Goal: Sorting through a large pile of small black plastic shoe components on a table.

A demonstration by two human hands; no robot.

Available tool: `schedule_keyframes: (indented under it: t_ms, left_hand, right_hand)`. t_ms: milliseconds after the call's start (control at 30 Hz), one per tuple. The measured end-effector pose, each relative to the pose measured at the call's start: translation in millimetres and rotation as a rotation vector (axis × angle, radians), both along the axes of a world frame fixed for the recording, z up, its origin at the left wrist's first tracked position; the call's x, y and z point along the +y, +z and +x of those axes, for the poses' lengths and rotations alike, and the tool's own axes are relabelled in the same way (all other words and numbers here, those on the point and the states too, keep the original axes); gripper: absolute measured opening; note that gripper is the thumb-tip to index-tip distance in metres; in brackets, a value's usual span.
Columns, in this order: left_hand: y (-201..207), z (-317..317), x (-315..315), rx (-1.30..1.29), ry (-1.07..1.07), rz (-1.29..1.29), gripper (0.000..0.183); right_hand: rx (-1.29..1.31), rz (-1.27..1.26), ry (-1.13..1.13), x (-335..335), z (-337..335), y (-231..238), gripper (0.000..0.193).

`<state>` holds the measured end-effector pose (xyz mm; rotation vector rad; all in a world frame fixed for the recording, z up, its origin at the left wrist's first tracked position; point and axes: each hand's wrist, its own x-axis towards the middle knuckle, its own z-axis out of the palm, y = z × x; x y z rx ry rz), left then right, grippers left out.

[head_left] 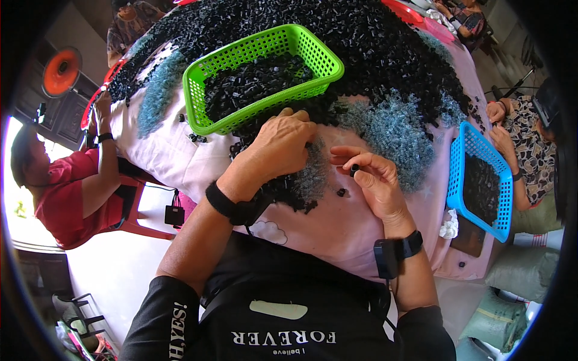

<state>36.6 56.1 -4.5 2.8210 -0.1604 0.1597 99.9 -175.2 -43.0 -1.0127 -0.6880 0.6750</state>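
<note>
nearest, dark wrist devices (385, 259) are worn on both forearms; past them, the table (325, 240) is draped in pink cloth. a stray black piece (342, 192) is left lying on the cloth, just short of the right hand (380, 183). in that hand a small black part (354, 170) is pinched between thumb and forefinger, the remaining fingers held loosely apart. key relation: the part is carried at the left side of the right hand, facing the left hand (280, 144), with a gap between; the right is the nearer, being in contact. long axis not readable with confidence, the part being partly covered. as to looks: dark, stubby, seemingly rounded, with a slight shine; finer detail too small to be made out. the left hand is lowered, back uppermost, at the black heap by the green basket; its fingertips are hidden, so whether anything is gripped cannot be told. a small clear pile (313, 174) is seen between the hands, a larger bluish clear pile (397, 138) beyond the right. to the right, a blue basket (456, 168) is stood; farther, a green basket (271, 100) is part filled with black pieces, backed by a broad black heap (385, 54). co-workers are seated on both sides.
</note>
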Motion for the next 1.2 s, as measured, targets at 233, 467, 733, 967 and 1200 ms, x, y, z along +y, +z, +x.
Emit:
schedule_keyframes:
  t_ms: [233,467,733,967,1200]
  left_hand:
    - [-2,-4,-9,-0.052,0.058,0.041,0.031]
    - [-4,-4,-10,-0.048,0.056,0.058,0.031]
    - [-6,-1,-9,-0.017,0.041,0.059,0.029]
    - [-11,3,-10,-0.079,0.010,0.029,0.021]
    - [1,-3,-6,-0.083,-0.016,-0.097,0.017]
  right_hand:
    - [-0.017,0.006,-0.040,-2,1,-6,0.016]
    - [-0.016,-0.025,-0.010,-1,2,-9,0.012]
    - [0.033,-0.099,0.044,1,0,-11,0.013]
    - [0.081,-0.093,0.079,1,2,-10,0.020]
    - [-0.045,-0.186,0.127,1,0,-9,0.012]
